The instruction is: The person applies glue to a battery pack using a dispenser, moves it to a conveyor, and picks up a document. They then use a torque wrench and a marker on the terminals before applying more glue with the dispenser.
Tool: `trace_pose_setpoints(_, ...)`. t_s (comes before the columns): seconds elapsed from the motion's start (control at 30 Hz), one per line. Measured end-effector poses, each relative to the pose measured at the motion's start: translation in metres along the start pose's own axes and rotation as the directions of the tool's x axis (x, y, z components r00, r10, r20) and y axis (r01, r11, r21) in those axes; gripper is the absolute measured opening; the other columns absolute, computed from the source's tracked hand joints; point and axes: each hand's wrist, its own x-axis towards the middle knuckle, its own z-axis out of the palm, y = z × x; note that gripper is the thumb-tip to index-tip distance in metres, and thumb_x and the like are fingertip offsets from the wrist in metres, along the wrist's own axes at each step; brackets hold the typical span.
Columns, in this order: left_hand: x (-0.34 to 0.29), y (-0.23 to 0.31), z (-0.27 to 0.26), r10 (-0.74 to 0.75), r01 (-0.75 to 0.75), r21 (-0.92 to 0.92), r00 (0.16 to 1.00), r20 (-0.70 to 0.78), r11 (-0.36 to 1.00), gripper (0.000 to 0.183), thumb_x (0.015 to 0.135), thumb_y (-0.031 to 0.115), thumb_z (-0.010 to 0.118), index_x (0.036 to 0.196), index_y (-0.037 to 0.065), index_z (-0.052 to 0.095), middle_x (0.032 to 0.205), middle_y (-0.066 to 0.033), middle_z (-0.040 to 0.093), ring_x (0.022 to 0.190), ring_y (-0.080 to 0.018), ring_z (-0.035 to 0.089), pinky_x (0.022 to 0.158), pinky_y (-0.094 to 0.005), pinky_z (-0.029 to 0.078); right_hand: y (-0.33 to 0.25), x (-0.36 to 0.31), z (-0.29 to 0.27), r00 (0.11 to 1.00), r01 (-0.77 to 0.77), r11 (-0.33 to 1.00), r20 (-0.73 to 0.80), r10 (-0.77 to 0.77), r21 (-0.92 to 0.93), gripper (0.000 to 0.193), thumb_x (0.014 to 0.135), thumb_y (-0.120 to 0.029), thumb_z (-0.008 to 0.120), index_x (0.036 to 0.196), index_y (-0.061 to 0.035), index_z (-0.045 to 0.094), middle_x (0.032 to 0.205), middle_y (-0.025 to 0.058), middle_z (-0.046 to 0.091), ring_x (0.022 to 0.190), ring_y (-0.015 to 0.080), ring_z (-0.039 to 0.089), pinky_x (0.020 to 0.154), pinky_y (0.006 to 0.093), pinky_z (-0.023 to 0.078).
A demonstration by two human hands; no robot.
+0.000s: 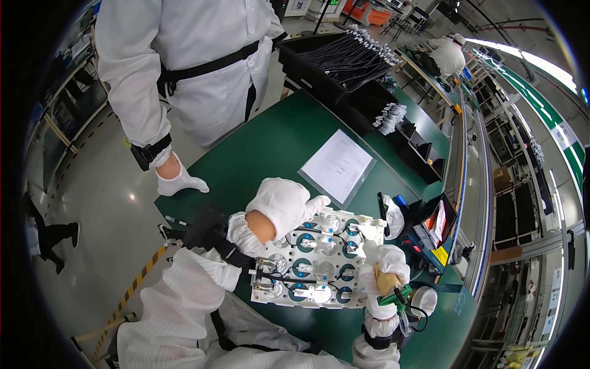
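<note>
A white panel (322, 291) lies before me on the green table, set with round sockets, blue dots, clear and white fittings and black cables. My left hand (279, 200), in a white glove, is over its far left part. One finger stretches to the right along the far edge; the other fingers are mostly hidden beneath the hand. My right hand (393, 261), also gloved, is at the panel's right edge with its fingers curled in. What they hold, if anything, is hidden. Beside my right wrist is a green tool (396, 296) with a black cord.
A printed sheet (338, 166) lies beyond the panel. Black bins (332, 67) of cables stand farther back. A holder with a yellow item (440, 255) is at the right, near a white round container (424, 299). Another person's gloved hand (181, 179) rests on the table's left corner.
</note>
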Motion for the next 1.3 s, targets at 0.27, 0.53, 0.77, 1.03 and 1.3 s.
trace_pose_setpoints(0.27, 0.003, -0.001, 0.002, 0.009, -0.010, -0.016, 0.999, -0.042, 1.000, 0.065, 0.094, 0.053, 0.037, 0.060, 0.006, 0.065, 0.060, -0.0152, 0.062, 0.059, -0.0309, 0.062, 0.061, -0.0427, 0.049, 0.002, 0.003, 0.003, 0.999, -0.025, 0.998, 0.047, 0.027, -0.057, 0.039, 0.067, 0.009, 0.072, 0.092, -0.0109, 0.050, 0.096, 0.0069, 0.052, 0.096, 0.0243, 0.053, 0.087, 0.0380, 0.043)
trace_pose_setpoints(0.53, 0.000, -0.001, -0.003, -0.015, 0.014, 0.020, 0.999, 0.030, 1.000, 0.065, 0.094, 0.053, 0.037, 0.060, 0.006, 0.065, 0.060, -0.0151, 0.061, 0.058, -0.0310, 0.062, 0.060, -0.0426, 0.049, -0.002, 0.005, 0.008, 1.000, 0.013, 0.998, 0.025, -0.012, -0.064, 0.041, 0.059, 0.008, 0.078, 0.090, -0.0111, 0.061, 0.093, 0.0073, 0.058, 0.093, 0.0258, 0.057, 0.081, 0.0353, 0.046)
trace_pose_setpoints(0.77, 0.003, 0.003, 0.000, 0.003, -0.003, 0.008, 1.000, 0.004, 1.000, 0.065, 0.094, 0.053, 0.037, 0.060, 0.006, 0.065, 0.061, -0.0155, 0.062, 0.060, -0.0312, 0.062, 0.060, -0.0422, 0.049, -0.005, 0.005, 0.000, 0.994, 0.004, 0.993, 0.109, 0.009, -0.118, 0.021, 0.072, -0.005, 0.065, 0.092, -0.0108, 0.061, 0.094, 0.0071, 0.058, 0.092, 0.0256, 0.057, 0.081, 0.0352, 0.045)
trace_pose_setpoints(1.03, -0.002, 0.000, -0.003, -0.014, 0.014, 0.021, 1.000, -0.014, 1.000, 0.063, 0.094, 0.053, 0.038, 0.064, 0.005, 0.066, 0.064, -0.0160, 0.063, 0.061, -0.0314, 0.063, 0.061, -0.0425, 0.050, -0.013, 0.012, 0.002, 0.981, 0.163, 0.941, 0.155, -0.121, -0.296, 0.023, 0.074, -0.007, 0.063, 0.096, -0.0100, 0.061, 0.094, 0.0085, 0.058, 0.090, 0.0267, 0.057, 0.080, 0.0365, 0.046)
trace_pose_setpoints(1.3, -0.001, 0.000, 0.001, 0.008, -0.007, 0.016, 0.999, -0.041, 1.000, 0.061, 0.093, 0.051, 0.040, 0.063, 0.004, 0.065, 0.064, -0.0157, 0.063, 0.061, -0.0321, 0.062, 0.061, -0.0427, 0.049, -0.016, -0.020, -0.010, 0.805, -0.352, 0.933, -0.484, 0.342, 0.073, 0.036, 0.083, -0.005, 0.067, 0.110, -0.0104, 0.043, 0.105, 0.0084, 0.056, 0.095, 0.0196, 0.057, 0.081, 0.0339, 0.050)
